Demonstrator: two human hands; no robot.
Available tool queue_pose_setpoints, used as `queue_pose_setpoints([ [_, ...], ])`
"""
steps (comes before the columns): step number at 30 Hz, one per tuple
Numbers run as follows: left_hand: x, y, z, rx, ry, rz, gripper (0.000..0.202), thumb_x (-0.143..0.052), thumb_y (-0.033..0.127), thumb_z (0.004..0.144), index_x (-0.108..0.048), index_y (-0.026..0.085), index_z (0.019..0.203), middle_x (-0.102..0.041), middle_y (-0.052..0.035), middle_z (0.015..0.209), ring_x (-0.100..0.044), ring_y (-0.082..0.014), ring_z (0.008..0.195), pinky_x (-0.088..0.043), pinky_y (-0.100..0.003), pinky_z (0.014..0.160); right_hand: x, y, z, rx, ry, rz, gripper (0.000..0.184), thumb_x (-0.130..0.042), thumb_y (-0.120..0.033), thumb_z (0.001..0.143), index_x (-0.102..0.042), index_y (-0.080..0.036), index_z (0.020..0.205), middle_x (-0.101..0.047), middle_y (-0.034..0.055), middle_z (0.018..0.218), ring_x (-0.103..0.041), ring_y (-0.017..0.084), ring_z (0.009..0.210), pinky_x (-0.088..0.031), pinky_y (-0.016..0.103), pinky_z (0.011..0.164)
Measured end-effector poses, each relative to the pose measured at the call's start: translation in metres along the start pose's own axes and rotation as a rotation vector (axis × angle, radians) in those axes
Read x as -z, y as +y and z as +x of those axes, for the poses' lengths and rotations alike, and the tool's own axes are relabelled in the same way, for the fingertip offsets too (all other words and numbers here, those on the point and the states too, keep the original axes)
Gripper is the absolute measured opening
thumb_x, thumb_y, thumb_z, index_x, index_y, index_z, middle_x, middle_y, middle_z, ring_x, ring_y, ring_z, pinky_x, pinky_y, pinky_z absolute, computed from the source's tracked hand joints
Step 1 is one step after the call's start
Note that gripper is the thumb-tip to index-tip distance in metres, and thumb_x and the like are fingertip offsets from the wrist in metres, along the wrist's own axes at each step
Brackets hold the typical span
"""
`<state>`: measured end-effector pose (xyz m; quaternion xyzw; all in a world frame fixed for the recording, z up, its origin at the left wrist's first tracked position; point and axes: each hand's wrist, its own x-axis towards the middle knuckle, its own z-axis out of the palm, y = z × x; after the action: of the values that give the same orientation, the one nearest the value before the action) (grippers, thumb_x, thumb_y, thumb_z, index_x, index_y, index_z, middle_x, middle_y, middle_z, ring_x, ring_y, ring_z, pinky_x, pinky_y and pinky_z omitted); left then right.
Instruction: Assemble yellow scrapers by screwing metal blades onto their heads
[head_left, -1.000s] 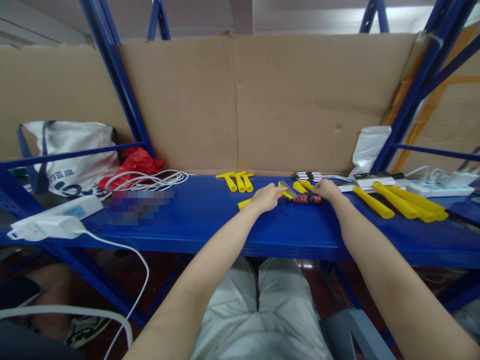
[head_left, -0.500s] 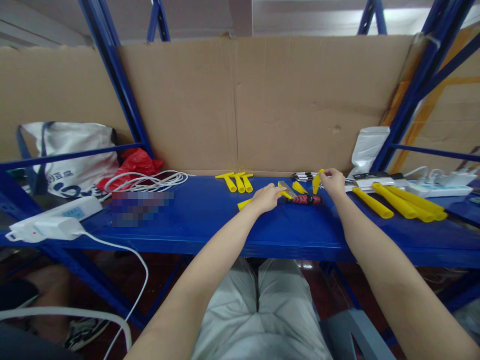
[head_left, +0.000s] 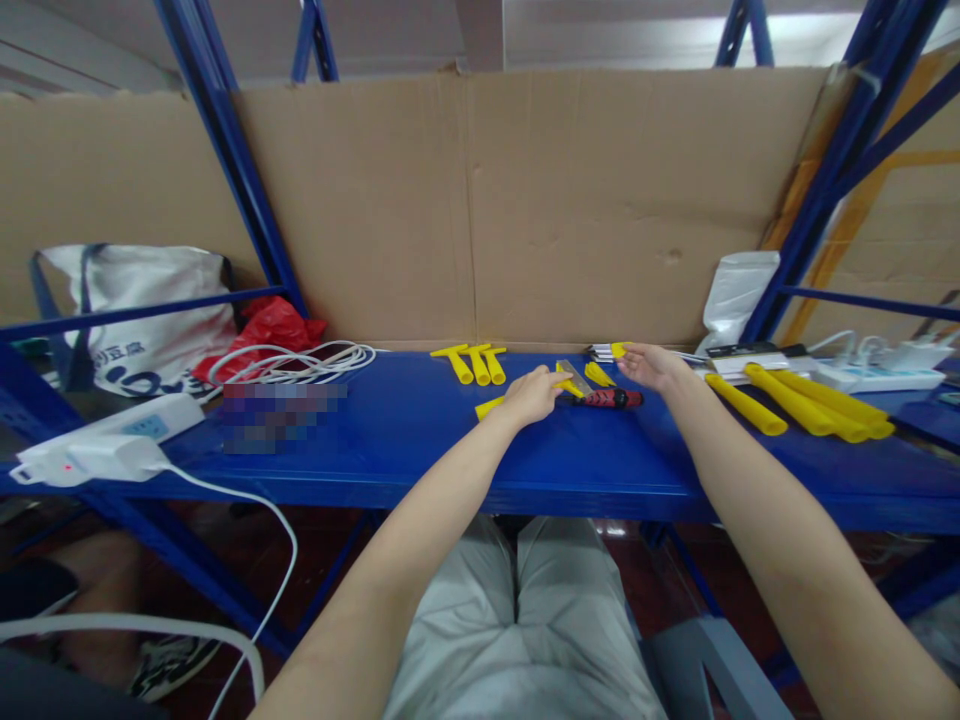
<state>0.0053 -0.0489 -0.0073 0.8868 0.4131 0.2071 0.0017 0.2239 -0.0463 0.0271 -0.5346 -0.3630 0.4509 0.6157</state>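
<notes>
My left hand (head_left: pixel 534 394) rests on the blue shelf (head_left: pixel 420 440), its fingers closed on a yellow-handled scraper (head_left: pixel 491 407) whose metal blade (head_left: pixel 574 377) points right. My right hand (head_left: pixel 651 364) is turned palm up just behind a red and black screwdriver (head_left: pixel 609 398), fingers curled round a small yellow plastic piece (head_left: pixel 619 349). Another small yellow piece (head_left: pixel 598 374) lies between the two hands.
Three yellow T-shaped handles (head_left: pixel 474 360) lie behind my left hand. Long yellow tubes (head_left: pixel 802 402) and flat boxes (head_left: pixel 750 358) sit to the right, with a power strip (head_left: pixel 877 379). A white cable coil (head_left: pixel 296 360), a power strip (head_left: pixel 112 436), red bag (head_left: pixel 266 325) and tote (head_left: pixel 142 310) are left. Cardboard (head_left: pixel 487 200) backs the shelf.
My right hand lifted a small yellow piece off the shelf beside the screwdriver, then turned palm up with it. My left hand stayed on the scraper.
</notes>
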Motion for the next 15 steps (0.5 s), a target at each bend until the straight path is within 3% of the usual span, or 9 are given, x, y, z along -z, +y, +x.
queue_pose_setpoints([
  [5, -0.001, -0.001, 0.001, 0.001, 0.030, -0.027, 0.046, -0.043, 0.026, 0.089, -0.041, 0.024, 0.135, -0.055, -0.0079, 0.123, -0.053, -0.0234, 0.114, -0.042, -0.035, 0.094, -0.021, -0.003, -0.017, -0.088, -0.128, 0.011, 0.018, -0.049, -0.007, 0.083, -0.054, -0.015, 0.068, -0.054, 0.0007, 0.052, -0.051, 0.007, 0.050, -0.045, 0.016, 0.049],
  [9, -0.001, 0.000, 0.002, 0.024, 0.060, -0.082, 0.054, -0.048, 0.025, 0.087, -0.032, 0.018, 0.138, -0.051, -0.0110, 0.132, -0.049, -0.0234, 0.120, -0.041, -0.035, 0.096, -0.034, 0.002, -0.024, -0.004, -0.169, -0.170, 0.015, -0.065, -0.011, 0.073, -0.055, -0.014, 0.063, -0.052, -0.0017, 0.051, -0.044, 0.006, 0.047, -0.037, 0.017, 0.045],
  [15, 0.002, 0.002, 0.002, 0.056, 0.037, -0.098, 0.052, -0.050, 0.024, 0.086, -0.031, 0.016, 0.134, -0.057, -0.0141, 0.124, -0.053, -0.0235, 0.117, -0.043, -0.036, 0.093, -0.040, 0.014, -0.021, 0.144, -0.127, -0.545, 0.031, -0.080, -0.030, 0.055, -0.053, -0.014, 0.053, -0.044, -0.0045, 0.045, -0.034, 0.005, 0.045, -0.024, 0.020, 0.042],
])
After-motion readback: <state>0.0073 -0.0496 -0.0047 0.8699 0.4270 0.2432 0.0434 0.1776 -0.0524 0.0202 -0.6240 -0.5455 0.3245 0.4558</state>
